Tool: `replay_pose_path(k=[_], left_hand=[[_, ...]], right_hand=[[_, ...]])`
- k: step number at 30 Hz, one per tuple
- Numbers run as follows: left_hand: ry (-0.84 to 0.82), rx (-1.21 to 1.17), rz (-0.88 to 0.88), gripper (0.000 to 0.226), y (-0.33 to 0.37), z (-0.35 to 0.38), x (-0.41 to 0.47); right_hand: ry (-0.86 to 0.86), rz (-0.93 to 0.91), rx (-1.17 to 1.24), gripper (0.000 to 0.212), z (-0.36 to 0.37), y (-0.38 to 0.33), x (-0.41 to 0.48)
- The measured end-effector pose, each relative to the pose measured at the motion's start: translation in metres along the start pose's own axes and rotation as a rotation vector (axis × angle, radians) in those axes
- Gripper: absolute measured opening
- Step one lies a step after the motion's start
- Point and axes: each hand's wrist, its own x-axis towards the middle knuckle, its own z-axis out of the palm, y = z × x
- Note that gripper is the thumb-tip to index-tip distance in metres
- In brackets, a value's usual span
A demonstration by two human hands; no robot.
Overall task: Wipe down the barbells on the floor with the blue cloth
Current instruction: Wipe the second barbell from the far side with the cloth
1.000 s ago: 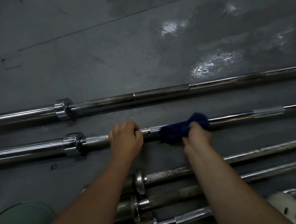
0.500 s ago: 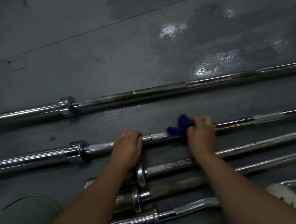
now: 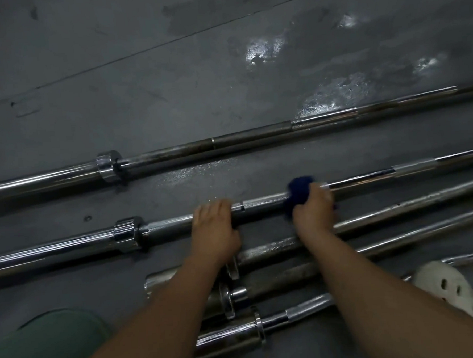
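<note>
1. Dark grey rubber flooring (image 3: 168,86) fills the view. It is matte, crossed by one thin seam, with wet glossy patches at upper right.
2. A dark blue cloth (image 3: 298,193) is bunched around the shaft of the second barbell (image 3: 261,203) from the top. The right hand (image 3: 313,215) grips it there, fingers curled over both cloth and bar.
3. The left hand (image 3: 213,230) grasps the same shaft just left of the cloth, on its knurled steel section, near a thick chrome collar (image 3: 128,234).
4. Farther off lies another barbell (image 3: 249,139). Its shaft is dull and stained, its sleeve and collar polished.
5. Nearer the person lie more bars side by side: a speckled, rust-marked bar (image 3: 398,210), a smoother chrome bar (image 3: 426,226) and a bent chrome curl bar (image 3: 307,308).
6. At lower right sits a white perforated clog (image 3: 450,290); at lower left, a knee in green fabric (image 3: 46,348).
</note>
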Motion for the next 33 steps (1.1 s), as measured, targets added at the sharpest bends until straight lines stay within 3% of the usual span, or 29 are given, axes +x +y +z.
replay_pose_path(k=[3, 7, 9, 14, 25, 29, 33], left_hand=[[-0.025, -0.07, -0.006, 0.056, 0.007, -0.005, -0.004], [-0.04, -0.202, -0.014, 0.052, 0.001, -0.027, -0.013], [-0.021, -0.182, -0.026, 0.057, -0.002, -0.035, -0.029], [0.008, -0.114, -0.089, 0.058, -0.001, -0.061, -0.078], [0.056, -0.09, -0.296, 0.05, 0.023, -0.124, -0.215], [0.085, -0.088, -0.273, 0.052, 0.053, -0.138, -0.229], [0.0, -0.001, -0.175, 0.048, 0.06, -0.168, -0.208]], right_hand=[[-0.273, -0.129, 0.271, 0.035, 0.042, -0.018, -0.042], [-0.256, 0.305, 0.989, 0.053, 0.018, -0.026, -0.046], [-0.272, 0.394, 1.186, 0.057, 0.002, -0.023, -0.049], [-0.273, 0.362, 1.308, 0.063, -0.034, -0.028, -0.089], [-0.324, 0.107, 1.244, 0.061, -0.114, -0.036, -0.215], [-0.297, 0.046, 1.203, 0.06, -0.133, -0.026, -0.242], [-0.241, 0.013, 1.128, 0.057, -0.144, -0.019, -0.239]])
